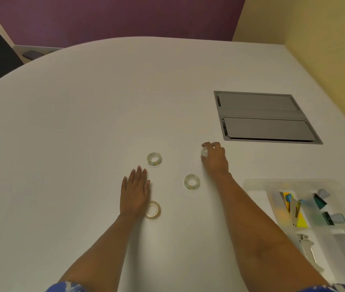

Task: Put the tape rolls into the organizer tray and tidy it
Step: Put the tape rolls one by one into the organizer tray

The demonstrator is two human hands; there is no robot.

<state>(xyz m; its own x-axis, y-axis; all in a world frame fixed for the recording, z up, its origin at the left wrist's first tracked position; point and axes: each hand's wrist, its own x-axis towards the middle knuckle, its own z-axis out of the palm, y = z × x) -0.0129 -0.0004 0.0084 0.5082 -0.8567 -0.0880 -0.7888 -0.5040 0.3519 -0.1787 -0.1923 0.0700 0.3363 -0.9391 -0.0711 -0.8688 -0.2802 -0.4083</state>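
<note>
Step in hand: picking up the first of the tape rolls; judging by how things lie, none has reached the organizer tray [251, 183] yet.

Right hand [215, 158]: right of centre in the frame, its fingers [206, 145] curled and clamped on a small clear tape roll [204, 152], which seems to be at or just off the worktop [83, 123].

Left hand [134, 192]: lower centre, flat on the worktop, palm down, fingers together and straight, gripping nothing.

Loose rolls: three lie flat on the worktop. One roll [154, 158] sits just above the left fingertips; one roll [192, 181] lies between the two hands, near the right wrist; one roll [153, 210] lies against the heel of the left hand, partly hidden by it.

Next move, as a judgement: carry the held roll down and right to the tray and set it in a free compartment, then collect the other three. The rolls are clear and low, so each needs a pinch at the rim.

Tray: translucent plastic, divided, at the lower right of the frame.

Tray contents: the upper compartments hold binder clips [323, 204] and a stapler [294, 211] among yellow and blue items; a metal tool [308, 249] lies lower down. The leftmost strip looks bare.

Other fixture: a grey hatch [264, 116] is set into the worktop at upper right, shut.
</note>
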